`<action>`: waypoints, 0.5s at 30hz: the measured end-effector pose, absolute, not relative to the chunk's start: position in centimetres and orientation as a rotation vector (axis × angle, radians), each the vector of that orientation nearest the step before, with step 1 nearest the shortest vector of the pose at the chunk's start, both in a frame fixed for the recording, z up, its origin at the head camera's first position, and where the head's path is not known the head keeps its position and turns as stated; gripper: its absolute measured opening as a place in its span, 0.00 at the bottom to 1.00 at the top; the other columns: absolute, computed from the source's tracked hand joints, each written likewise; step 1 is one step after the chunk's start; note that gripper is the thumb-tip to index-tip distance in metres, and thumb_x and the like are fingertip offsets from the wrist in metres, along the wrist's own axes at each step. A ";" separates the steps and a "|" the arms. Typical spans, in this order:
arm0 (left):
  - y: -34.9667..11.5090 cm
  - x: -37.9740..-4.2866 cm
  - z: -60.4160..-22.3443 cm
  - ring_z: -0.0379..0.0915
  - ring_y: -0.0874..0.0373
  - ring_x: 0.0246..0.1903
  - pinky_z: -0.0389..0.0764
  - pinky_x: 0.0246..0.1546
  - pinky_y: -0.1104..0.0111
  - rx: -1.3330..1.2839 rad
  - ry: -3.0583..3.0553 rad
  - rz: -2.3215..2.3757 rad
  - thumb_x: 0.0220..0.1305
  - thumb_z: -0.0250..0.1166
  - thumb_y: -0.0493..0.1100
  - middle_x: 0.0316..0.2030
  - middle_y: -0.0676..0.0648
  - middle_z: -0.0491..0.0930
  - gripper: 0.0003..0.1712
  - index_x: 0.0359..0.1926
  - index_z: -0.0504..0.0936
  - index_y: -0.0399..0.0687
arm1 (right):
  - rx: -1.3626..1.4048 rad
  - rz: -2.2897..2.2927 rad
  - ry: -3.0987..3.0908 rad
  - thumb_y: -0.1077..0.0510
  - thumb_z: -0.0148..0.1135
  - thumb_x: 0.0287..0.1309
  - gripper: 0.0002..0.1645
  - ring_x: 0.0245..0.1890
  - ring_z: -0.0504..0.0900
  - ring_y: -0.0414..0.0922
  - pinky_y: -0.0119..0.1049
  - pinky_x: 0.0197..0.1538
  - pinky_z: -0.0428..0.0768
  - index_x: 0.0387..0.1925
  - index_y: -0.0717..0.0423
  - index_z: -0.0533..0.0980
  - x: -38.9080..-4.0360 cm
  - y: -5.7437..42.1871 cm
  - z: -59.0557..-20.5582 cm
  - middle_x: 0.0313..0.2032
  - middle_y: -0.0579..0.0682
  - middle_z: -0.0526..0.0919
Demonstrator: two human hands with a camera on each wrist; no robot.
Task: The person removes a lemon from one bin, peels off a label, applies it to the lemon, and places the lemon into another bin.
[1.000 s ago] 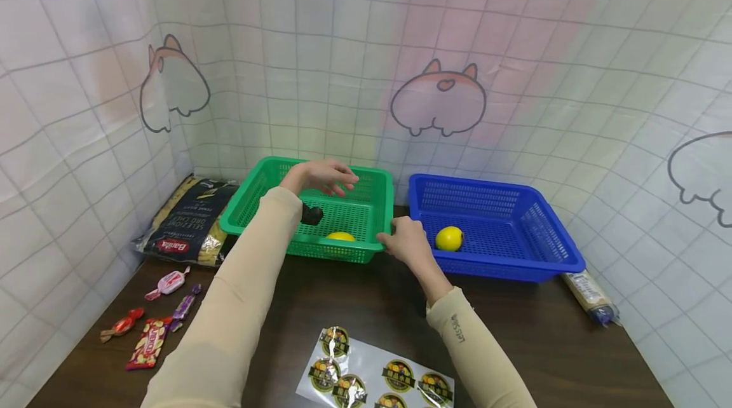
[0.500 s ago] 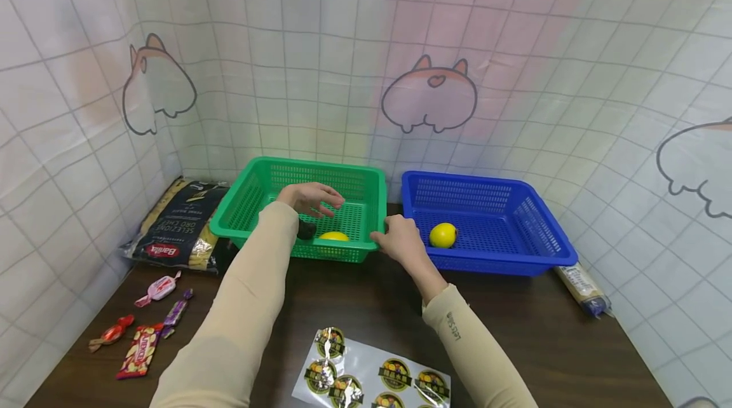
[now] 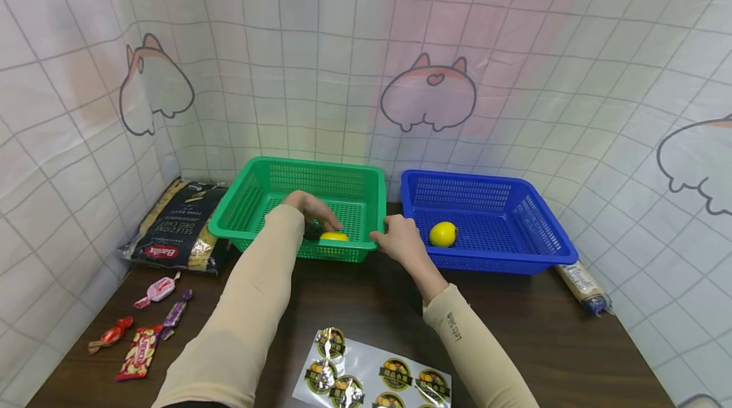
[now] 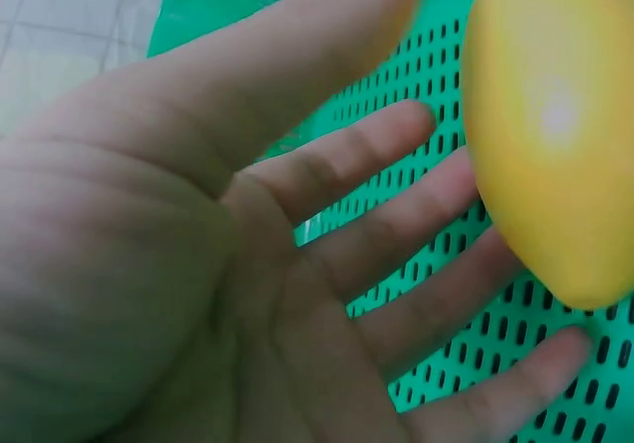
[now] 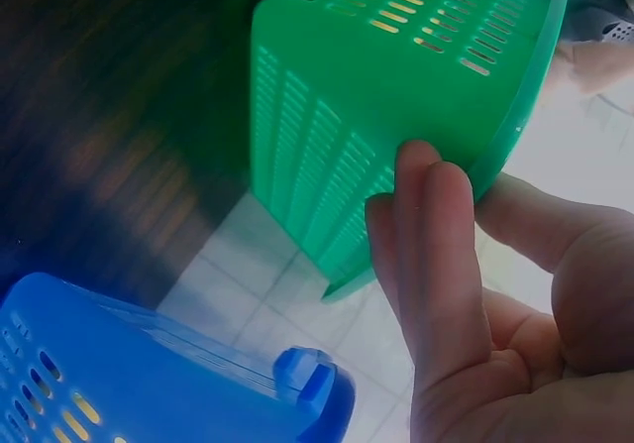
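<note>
In the head view my left hand point(image 3: 313, 208) reaches down into the green basket point(image 3: 375, 204). Close up in the left wrist view, its fingers are spread, and their tips come up against or beside a smooth yellow oval fruit, like a mango point(image 4: 555, 136). I cannot tell whether they touch it. The thumb stands apart from the fruit. My right hand point(image 3: 400, 239) holds the green basket's near right corner; in the right wrist view the thumb and fingers point(image 5: 451, 265) pinch its rim.
The blue basket point(image 3: 486, 262) to the right holds a round yellow fruit point(image 3: 443, 234). A pasta bag point(image 3: 177, 224) lies left, with several wrapped sweets point(image 3: 139, 353) in front. A sticker sheet point(image 3: 366, 367) lies nearest me. A slim packet point(image 3: 584, 287) lies right of the blue basket.
My left hand has come down from above the green basket to the yellow oval fruit. The view has shifted slightly. My right hand keeps its hold on the basket rim.
</note>
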State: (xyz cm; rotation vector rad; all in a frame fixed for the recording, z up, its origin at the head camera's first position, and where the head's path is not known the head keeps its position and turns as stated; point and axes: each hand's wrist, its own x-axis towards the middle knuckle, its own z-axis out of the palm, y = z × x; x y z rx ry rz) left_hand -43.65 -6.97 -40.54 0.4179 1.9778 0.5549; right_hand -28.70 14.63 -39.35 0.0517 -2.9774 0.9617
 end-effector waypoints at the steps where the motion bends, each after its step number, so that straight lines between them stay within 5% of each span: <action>1: -6.9 -43.7 -40.6 0.44 0.41 0.79 0.46 0.80 0.47 0.464 1.973 0.508 0.76 0.51 0.54 0.76 0.40 0.58 0.35 0.77 0.56 0.48 | 0.054 0.961 -2.979 0.53 0.65 0.63 0.12 0.19 0.81 0.41 0.30 0.21 0.75 0.31 0.58 0.80 -28.7 14.6 -39.4 0.22 0.53 0.85; 10: -6.6 -43.4 -40.7 0.49 0.46 0.78 0.60 0.76 0.56 0.514 1.939 0.426 0.75 0.53 0.48 0.77 0.41 0.54 0.35 0.77 0.55 0.45 | 0.036 0.974 -2.993 0.52 0.65 0.63 0.12 0.20 0.82 0.42 0.30 0.22 0.76 0.31 0.57 0.80 -28.8 14.6 -39.3 0.23 0.53 0.85; 15: -6.5 -43.3 -40.8 0.46 0.45 0.78 0.59 0.77 0.56 0.528 1.969 0.356 0.75 0.53 0.48 0.78 0.41 0.53 0.35 0.77 0.54 0.44 | 0.046 0.969 -3.003 0.52 0.65 0.64 0.12 0.20 0.82 0.42 0.29 0.22 0.76 0.31 0.57 0.79 -28.8 14.7 -39.4 0.24 0.53 0.85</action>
